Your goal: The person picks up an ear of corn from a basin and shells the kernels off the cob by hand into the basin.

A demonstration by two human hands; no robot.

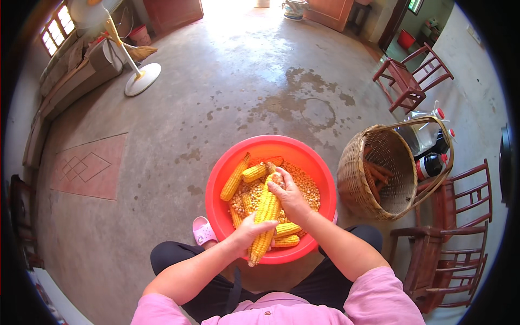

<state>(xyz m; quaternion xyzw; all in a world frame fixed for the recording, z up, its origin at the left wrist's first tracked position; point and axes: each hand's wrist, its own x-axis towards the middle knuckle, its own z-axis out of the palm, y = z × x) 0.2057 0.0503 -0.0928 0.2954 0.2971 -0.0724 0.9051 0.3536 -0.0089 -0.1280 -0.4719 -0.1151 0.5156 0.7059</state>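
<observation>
A large yellow corn cob [266, 209] slants over a red plastic basin [271, 140]. My left hand [255, 231] grips its lower part, the thumb lying across the kernels. Around the upper end, my right hand [287, 193] is closed with its thumb pressed on the cob; some kernels look to be gone there. Loose corn kernels [310, 195] cover the basin's bottom. Whole cobs rest on them: one cob [235, 178] leans at the left wall, another cob [255, 172] lies at the back, and more cobs [287, 229] sit near my side.
Right of the basin stands a handled wicker basket [353, 178] with reddish-brown stripped cobs [375, 174] inside. Bottles [431, 165] and wooden chairs [438, 239] line the right wall. A white standing fan [143, 79] is at the far left. Damp patches [280, 105] mark the concrete floor.
</observation>
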